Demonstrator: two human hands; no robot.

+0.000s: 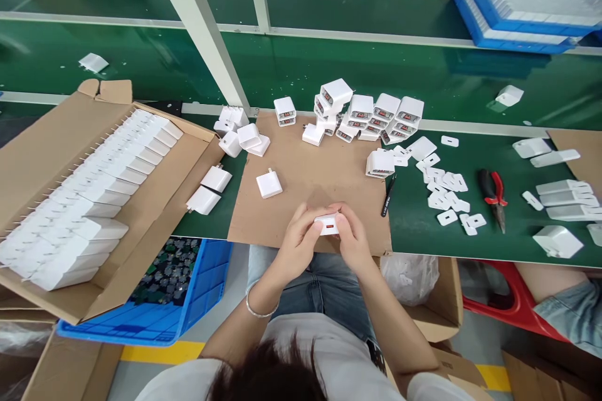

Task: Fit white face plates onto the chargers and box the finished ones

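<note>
Between both hands, just over the front of a cardboard sheet (315, 178), is a white USB charger (326, 224), its end with a red-centred port facing up. My left hand (297, 239) grips its left side with thumb and fingers. On the other side my right hand (353, 240) presses against it, closed. A single charger (269, 185) with its prongs pointing away lies on the sheet to the left. Farther back, open-ended white charger housings (361, 108) are stacked in rows. Small white end plates (446, 187) with slots lie scattered to the right.
An open carton (195, 153) of chargers in rows stands left, above a blue crate (202, 288) of circuit boards. Red-handled pliers (495, 199) and a thin black tool (388, 195) lie right. A white post (202, 31) rises behind. Another person's leg (550, 285) shows at right.
</note>
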